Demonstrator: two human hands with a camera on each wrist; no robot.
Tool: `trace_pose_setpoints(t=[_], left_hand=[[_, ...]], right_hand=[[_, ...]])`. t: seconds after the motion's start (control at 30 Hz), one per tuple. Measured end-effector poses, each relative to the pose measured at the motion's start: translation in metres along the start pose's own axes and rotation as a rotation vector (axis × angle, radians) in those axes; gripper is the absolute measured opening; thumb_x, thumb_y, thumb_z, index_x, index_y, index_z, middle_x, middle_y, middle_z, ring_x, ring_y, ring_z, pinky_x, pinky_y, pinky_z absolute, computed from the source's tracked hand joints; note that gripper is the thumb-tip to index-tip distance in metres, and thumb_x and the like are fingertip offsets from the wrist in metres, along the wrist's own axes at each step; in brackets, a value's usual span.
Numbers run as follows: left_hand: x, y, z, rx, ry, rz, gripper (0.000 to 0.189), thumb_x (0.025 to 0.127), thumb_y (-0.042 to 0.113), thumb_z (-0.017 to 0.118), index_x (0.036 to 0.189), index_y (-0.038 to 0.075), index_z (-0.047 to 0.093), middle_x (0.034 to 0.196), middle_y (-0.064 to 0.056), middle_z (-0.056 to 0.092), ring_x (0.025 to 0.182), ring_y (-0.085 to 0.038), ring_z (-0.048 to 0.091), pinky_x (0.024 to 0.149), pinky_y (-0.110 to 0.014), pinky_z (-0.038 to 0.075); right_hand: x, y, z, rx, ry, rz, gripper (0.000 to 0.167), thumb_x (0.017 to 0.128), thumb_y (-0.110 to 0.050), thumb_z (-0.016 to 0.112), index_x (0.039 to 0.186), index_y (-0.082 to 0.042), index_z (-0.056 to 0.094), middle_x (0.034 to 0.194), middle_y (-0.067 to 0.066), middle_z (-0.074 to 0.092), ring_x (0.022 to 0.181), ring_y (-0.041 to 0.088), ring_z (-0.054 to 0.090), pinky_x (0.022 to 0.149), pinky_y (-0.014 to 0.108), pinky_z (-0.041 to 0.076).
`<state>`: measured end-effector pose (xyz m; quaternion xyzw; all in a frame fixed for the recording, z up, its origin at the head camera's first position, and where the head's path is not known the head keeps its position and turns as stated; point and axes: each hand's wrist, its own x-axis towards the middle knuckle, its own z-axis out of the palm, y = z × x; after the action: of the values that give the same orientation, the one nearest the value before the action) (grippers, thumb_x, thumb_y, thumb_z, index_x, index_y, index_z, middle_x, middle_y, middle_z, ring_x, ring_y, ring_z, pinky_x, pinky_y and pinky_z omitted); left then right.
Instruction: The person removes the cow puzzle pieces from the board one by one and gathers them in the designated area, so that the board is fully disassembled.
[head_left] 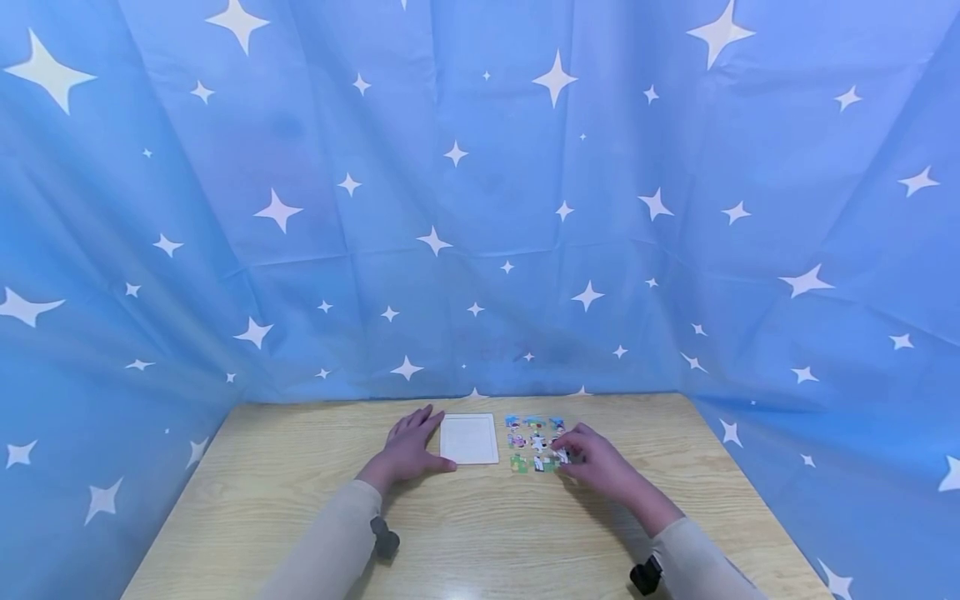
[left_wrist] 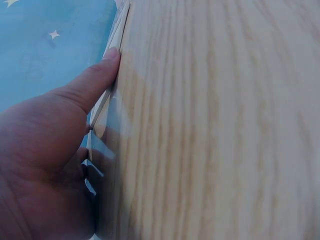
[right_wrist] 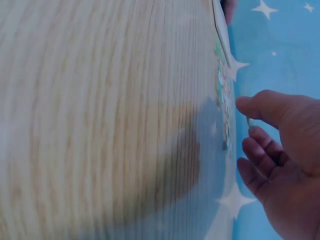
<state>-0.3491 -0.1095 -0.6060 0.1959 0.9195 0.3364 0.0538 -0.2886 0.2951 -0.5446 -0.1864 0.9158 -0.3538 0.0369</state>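
Note:
A flat white square puzzle tray (head_left: 469, 440) lies on the table. My left hand (head_left: 411, 446) rests along its left side, fingers spread, with the straight thumb (left_wrist: 97, 75) touching the near edge. Right of the tray are several colourful jigsaw pieces (head_left: 519, 463), laid out in loose rows with gaps between them. Over their right side is my right hand (head_left: 596, 462), pinching a jigsaw piece (right_wrist: 250, 121) between thumb and forefinger. Only a thin edge of that piece shows in the right wrist view; its other fingers curl loosely below.
The light wooden table (head_left: 480, 533) reaches back to a blue curtain (head_left: 480, 208) with white stars, which also hangs along both sides. Dark wrist devices sit at both sleeves, the left device (head_left: 386, 538) and the right device (head_left: 646, 575).

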Motion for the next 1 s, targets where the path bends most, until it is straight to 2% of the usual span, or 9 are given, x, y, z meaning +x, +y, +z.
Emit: trace_pose_setpoints(t=[0.4,0.77,0.93,1.0], left_hand=[[0.000,-0.002,0.000,0.006,-0.007,0.011,0.115,0.083,0.068,0.089,0.173,0.015,0.040,0.183,-0.016,0.022,0.166,-0.051,0.015,0.132,-0.070,0.010],[-0.010,0.014,-0.009,-0.017,-0.008,0.026,0.114,0.085,0.066,0.088,0.172,0.010,0.040,0.181,-0.023,0.023,0.163,-0.058,0.014,0.129,-0.075,0.008],[-0.012,0.019,-0.012,-0.021,-0.006,0.029,0.111,0.086,0.064,0.089,0.171,0.008,0.042,0.180,-0.024,0.024,0.162,-0.060,0.015,0.129,-0.076,0.010],[-0.010,0.014,-0.009,-0.017,-0.002,0.044,0.108,0.089,0.065,0.086,0.171,0.009,0.041,0.180,-0.024,0.025,0.161,-0.060,0.017,0.128,-0.076,0.012]], right_hand=[[-0.002,0.009,0.000,0.005,-0.031,0.052,0.027,0.098,-0.008,0.084,0.125,-0.011,0.078,0.109,0.002,0.060,0.099,0.020,0.058,0.082,0.033,0.056],[-0.001,0.012,0.000,-0.023,-0.048,0.052,0.024,0.099,-0.005,0.082,0.122,-0.009,0.077,0.107,0.003,0.060,0.095,0.020,0.056,0.078,0.034,0.052],[-0.002,0.013,0.001,-0.019,-0.050,0.055,0.023,0.100,-0.006,0.082,0.122,-0.009,0.077,0.108,0.004,0.062,0.096,0.019,0.058,0.079,0.033,0.053],[-0.002,0.014,0.000,-0.015,-0.054,0.054,0.022,0.100,-0.006,0.082,0.121,-0.009,0.077,0.108,0.004,0.062,0.095,0.019,0.058,0.078,0.032,0.054]])
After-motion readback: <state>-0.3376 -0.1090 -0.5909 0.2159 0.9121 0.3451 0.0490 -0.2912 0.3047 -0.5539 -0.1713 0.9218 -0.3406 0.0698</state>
